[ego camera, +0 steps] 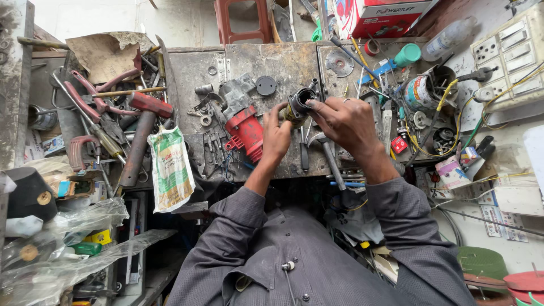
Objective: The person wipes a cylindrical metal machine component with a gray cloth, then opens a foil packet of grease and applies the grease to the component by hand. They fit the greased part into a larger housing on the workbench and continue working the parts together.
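Above the cluttered metal workbench [283, 62], a dark motor part [298, 105] is gripped by the left hand [276, 136] and pinched by the right hand [345, 122], beside a red tool housing [246, 133].

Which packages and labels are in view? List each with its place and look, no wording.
Plastic pouch: left of the left hand, on the bench; flat, white with green and orange print.
Cardboard box: top edge, beyond the right hand; red and white.
Labelled tin: right of the hands; round, white, blue and red label.
Small box: right bench edge; white and pink.
Paper sheets: far right; white, printed.
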A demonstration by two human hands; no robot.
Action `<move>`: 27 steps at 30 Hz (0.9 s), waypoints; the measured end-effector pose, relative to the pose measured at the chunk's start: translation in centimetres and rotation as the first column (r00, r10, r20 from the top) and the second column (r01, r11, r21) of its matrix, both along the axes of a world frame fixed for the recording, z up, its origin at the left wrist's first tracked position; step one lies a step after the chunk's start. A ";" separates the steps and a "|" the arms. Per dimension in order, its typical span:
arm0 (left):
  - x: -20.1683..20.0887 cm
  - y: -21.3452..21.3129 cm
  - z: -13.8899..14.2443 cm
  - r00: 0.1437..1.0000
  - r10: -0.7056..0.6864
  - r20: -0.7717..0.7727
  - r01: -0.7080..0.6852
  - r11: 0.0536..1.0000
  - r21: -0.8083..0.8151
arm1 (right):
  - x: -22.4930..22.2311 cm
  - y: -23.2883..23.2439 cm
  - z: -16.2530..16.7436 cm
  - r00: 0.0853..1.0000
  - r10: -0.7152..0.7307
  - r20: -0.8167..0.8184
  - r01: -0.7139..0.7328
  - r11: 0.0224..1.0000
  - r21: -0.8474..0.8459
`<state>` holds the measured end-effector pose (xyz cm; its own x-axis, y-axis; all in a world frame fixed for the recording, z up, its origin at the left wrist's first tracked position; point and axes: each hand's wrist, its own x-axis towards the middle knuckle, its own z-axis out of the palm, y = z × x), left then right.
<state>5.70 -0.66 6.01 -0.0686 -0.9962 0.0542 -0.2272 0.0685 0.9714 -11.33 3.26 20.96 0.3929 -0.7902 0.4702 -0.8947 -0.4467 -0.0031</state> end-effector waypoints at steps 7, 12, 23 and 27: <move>-0.7 -0.6 1.4 0.980 -0.022 0.196 0.094 0.926 -0.364 | -0.7 -1.2 0.9 0.999 0.030 0.031 -0.033 0.994 0.102; -1.2 -1.3 0.8 0.974 -0.028 0.225 0.088 0.961 -0.263 | -0.7 -0.7 -0.2 0.987 0.011 0.162 -0.023 0.997 0.072; -1.3 -0.8 -0.4 0.976 0.052 0.211 0.019 0.947 -0.321 | -0.8 1.0 -3.0 0.622 -0.244 0.744 -0.168 0.886 0.432; -1.0 -0.5 1.0 0.975 0.052 0.218 0.020 0.949 -0.315 | -0.5 1.3 -4.3 0.404 -0.240 0.883 -0.332 0.860 0.386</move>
<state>4.69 -1.15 7.03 -0.0983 -0.9320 0.3488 -0.4369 0.3553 0.8263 -11.82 4.53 16.71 0.0206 -0.9857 0.1672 -0.2101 -0.1678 -0.9632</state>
